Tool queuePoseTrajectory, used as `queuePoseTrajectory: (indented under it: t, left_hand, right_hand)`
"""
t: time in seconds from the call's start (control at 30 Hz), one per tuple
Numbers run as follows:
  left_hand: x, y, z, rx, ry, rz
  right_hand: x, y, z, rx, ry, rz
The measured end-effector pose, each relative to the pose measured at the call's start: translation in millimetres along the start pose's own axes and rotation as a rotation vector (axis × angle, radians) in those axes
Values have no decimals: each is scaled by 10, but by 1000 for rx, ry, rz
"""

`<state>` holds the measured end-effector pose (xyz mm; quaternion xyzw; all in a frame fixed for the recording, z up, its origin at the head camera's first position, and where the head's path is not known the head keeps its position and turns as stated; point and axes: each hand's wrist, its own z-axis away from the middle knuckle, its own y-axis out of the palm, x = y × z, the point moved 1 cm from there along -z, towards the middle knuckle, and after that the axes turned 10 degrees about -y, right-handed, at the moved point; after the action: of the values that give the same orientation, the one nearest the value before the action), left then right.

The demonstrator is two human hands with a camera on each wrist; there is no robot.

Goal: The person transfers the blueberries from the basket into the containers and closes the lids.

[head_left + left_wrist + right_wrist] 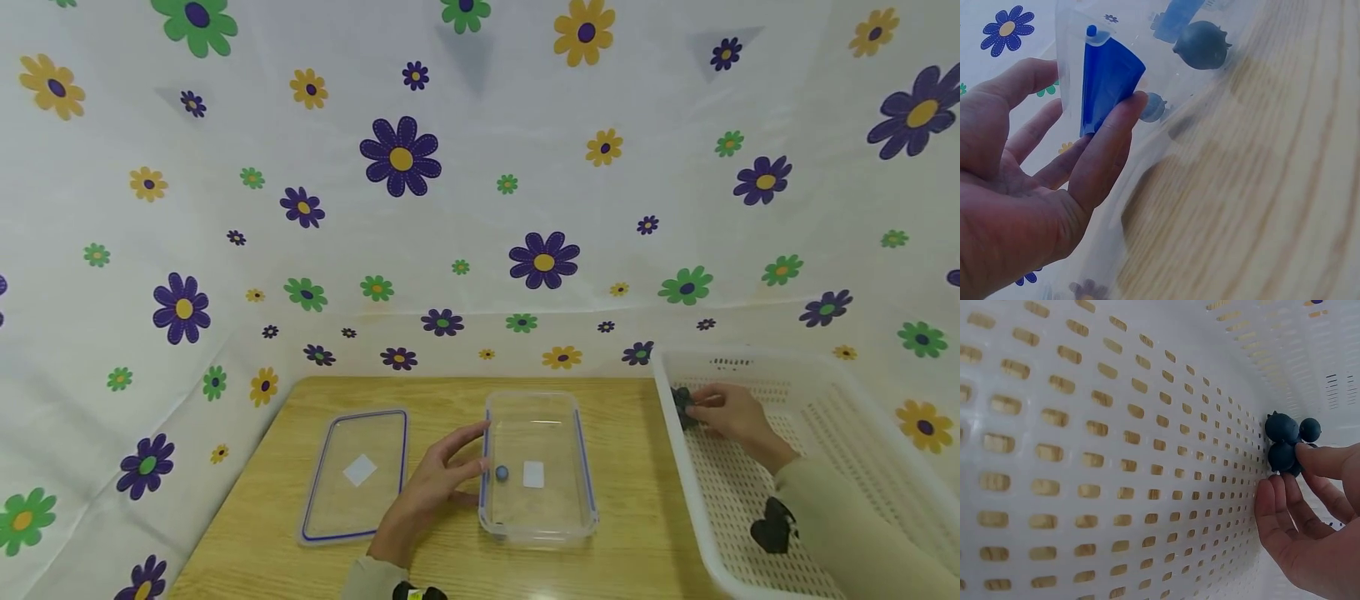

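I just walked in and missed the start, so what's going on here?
A person is working with both hands at a table. The left hand touches the side of a clear box, which is open, with a small blue ball in it. The right hand has its thumb and fingers on a cluster of dark blue balls inside a white basket. A clear lid lies left of the box.

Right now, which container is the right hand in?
The white perforated basket on the right: the right hand is inside, pinching dark balls. The clear box has the left hand at its outer side.
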<state>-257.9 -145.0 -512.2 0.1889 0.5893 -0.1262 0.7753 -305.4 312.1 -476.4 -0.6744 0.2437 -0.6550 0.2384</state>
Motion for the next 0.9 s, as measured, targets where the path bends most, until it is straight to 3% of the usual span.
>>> queuePoseTrajectory:
  t: [0.2,0.4,0.6,0.9]
  left_hand:
    - [-1,16,-8,13,-2,9]
    - [-5,15,-2,14,0,6]
    - [-13,5,10,11,1,8]
    - [-26,10,15,0,-10,1]
  right_hand:
    - [-15,-48,21,-10,1,7]
    - [54,-181,95,-10,-96,-90]
    - [150,-294,129,-29,-116,-117]
    - [483,-487,257,-65,-224,-160]
